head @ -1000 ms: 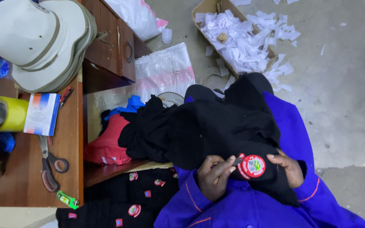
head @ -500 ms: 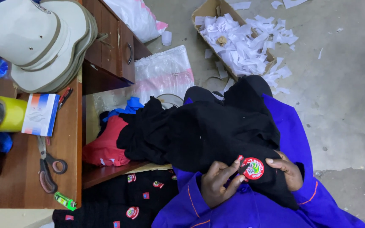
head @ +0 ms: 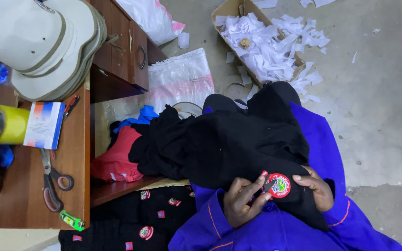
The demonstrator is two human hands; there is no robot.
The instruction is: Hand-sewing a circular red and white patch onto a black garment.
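Patch (head: 278, 185) | round, red | on black garment (head: 229, 144) | between both hands' fingers (head: 257, 185)

This is looking like a small garment or tailoring workshop. A wooden worktop (head: 70, 176) is carrying a stack of pale sun helmets (head: 43, 46), and just below that stack scissors (head: 52, 179), a yellow roll (head: 10, 123) and a small box (head: 45, 124) are lying. Below the worktop's edge, black cloth pieces with sewn-on badges (head: 131, 223) are piling up. Across the bare concrete floor (head: 378, 116) from the worktop, a cardboard box (head: 257, 42) is overflowing with white paper scraps. A person in a blue work coat (head: 275, 227) is sitting beside the worktop with black fabric (head: 229, 144) and a round red badge (head: 279, 185) in the lap.
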